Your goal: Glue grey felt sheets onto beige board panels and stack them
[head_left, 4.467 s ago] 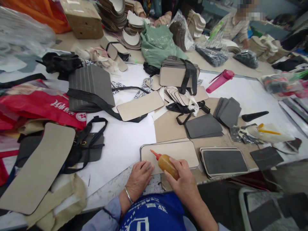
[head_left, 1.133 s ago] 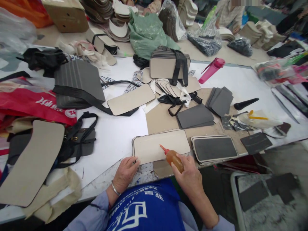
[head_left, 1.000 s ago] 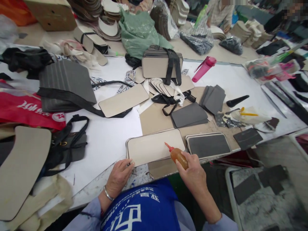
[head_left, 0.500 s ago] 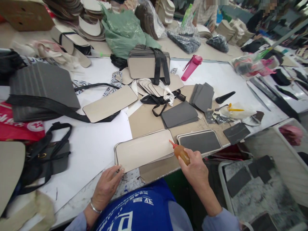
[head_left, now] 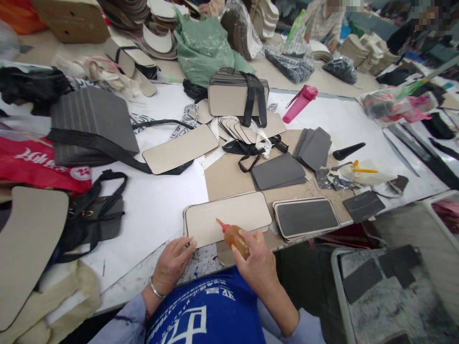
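A beige rounded board (head_left: 229, 220) lies on top of a small stack at the table's near edge. My right hand (head_left: 258, 266) is closed around an amber glue bottle (head_left: 234, 237) whose red nozzle touches the board's near edge. My left hand (head_left: 173, 262) rests with fingers stretched flat against the board's near left corner, holding it down. Just right of the board sits a stack of boards topped with a dark grey panel (head_left: 305, 217).
Grey panels (head_left: 278, 170), a strapped bundle of boards (head_left: 237, 98), a pink bottle (head_left: 300, 104) and a black tool (head_left: 347, 151) lie farther back. A red bag (head_left: 39, 160) and large beige board (head_left: 25, 248) are at left. A tray with dark pieces (head_left: 380, 286) stands lower right. Other people work at the far side.
The glue bottle's tip has travelled from the board's right end leftward along the near edge. The camera view has swung back to the left. My left hand stays on the corner.
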`<act>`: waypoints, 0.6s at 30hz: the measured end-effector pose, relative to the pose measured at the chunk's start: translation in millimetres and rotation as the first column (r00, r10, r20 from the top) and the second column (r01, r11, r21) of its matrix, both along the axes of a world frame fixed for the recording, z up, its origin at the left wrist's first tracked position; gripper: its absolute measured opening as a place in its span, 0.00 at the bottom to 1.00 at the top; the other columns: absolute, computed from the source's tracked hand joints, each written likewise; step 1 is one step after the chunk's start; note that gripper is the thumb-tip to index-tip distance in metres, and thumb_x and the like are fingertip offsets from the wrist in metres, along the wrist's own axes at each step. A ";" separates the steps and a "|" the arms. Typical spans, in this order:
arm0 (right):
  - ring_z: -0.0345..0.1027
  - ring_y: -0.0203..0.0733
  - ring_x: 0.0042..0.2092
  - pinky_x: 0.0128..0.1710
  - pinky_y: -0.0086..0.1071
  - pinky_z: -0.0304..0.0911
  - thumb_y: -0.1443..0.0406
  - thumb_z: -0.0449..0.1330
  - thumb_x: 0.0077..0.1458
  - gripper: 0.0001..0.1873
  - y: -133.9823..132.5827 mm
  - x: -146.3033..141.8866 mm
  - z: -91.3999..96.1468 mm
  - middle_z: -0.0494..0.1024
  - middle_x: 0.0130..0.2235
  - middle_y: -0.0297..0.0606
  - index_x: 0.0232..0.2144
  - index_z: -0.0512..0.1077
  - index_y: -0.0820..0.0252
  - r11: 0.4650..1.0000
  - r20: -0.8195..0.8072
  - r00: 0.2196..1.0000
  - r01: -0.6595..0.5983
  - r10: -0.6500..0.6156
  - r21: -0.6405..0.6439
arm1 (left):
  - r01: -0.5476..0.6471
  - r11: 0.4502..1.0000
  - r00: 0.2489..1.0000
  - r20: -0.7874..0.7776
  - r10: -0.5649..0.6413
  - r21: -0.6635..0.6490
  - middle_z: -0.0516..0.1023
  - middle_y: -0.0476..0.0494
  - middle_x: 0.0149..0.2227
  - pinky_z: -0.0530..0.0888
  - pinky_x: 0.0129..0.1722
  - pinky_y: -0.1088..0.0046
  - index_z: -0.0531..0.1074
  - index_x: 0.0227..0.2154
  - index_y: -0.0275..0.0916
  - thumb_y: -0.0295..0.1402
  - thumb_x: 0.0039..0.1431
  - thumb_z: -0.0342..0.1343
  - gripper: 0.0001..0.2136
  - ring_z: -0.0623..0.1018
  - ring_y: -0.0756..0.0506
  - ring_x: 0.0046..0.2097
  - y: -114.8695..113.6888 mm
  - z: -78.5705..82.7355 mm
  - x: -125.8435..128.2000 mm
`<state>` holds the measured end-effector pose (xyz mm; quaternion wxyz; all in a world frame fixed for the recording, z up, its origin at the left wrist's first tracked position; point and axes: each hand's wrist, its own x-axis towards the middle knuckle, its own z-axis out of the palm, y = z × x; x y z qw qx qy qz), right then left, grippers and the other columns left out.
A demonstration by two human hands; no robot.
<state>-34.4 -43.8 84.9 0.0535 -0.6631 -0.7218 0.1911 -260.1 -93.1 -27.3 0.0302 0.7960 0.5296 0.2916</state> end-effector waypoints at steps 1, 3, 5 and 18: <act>0.66 0.40 0.33 0.29 0.30 0.62 0.64 0.57 0.48 0.18 -1.6 -6.8 -0.5 0.66 0.35 0.37 0.44 0.68 0.54 1.000 -0.035 0.999 -0.005 0.005 -0.015 | -0.004 1.000 1.000 -0.006 0.004 0.006 0.74 0.39 0.40 0.72 0.41 0.66 0.70 0.39 0.38 0.24 0.56 0.50 0.09 0.73 0.44 0.42 -0.1 -0.1 0.1; 0.66 0.40 0.34 0.32 0.31 0.63 0.65 0.57 0.47 0.18 -4.8 -18.1 -2.9 0.67 0.35 0.37 0.43 0.68 0.54 0.999 -0.146 0.989 -0.005 -0.002 -0.052 | -0.011 1.000 1.000 -0.018 0.011 0.016 0.74 0.40 0.40 0.73 0.40 0.67 0.70 0.39 0.38 0.25 0.56 0.49 0.09 0.73 0.45 0.42 -0.1 -0.2 0.4; 0.66 0.39 0.35 0.36 0.32 0.64 0.66 0.58 0.45 0.17 -8.1 -23.8 -6.1 0.68 0.36 0.36 0.42 0.68 0.55 0.996 -0.303 0.952 0.018 -0.045 -0.091 | -0.012 1.000 0.999 -0.031 0.013 0.026 0.74 0.39 0.39 0.73 0.40 0.68 0.70 0.39 0.38 0.25 0.57 0.49 0.09 0.73 0.45 0.41 -0.1 -0.3 0.9; 0.67 0.39 0.37 0.39 0.34 0.65 0.62 0.56 0.48 0.16 -34.7 14.3 -10.1 0.69 0.36 0.37 0.42 0.67 0.56 0.998 -0.277 0.959 0.056 -0.065 -0.040 | -0.007 0.999 1.000 0.009 0.007 0.037 0.75 0.40 0.38 0.73 0.39 0.70 0.71 0.35 0.38 0.27 0.56 0.51 0.06 0.73 0.46 0.40 3.0 3.8 -0.1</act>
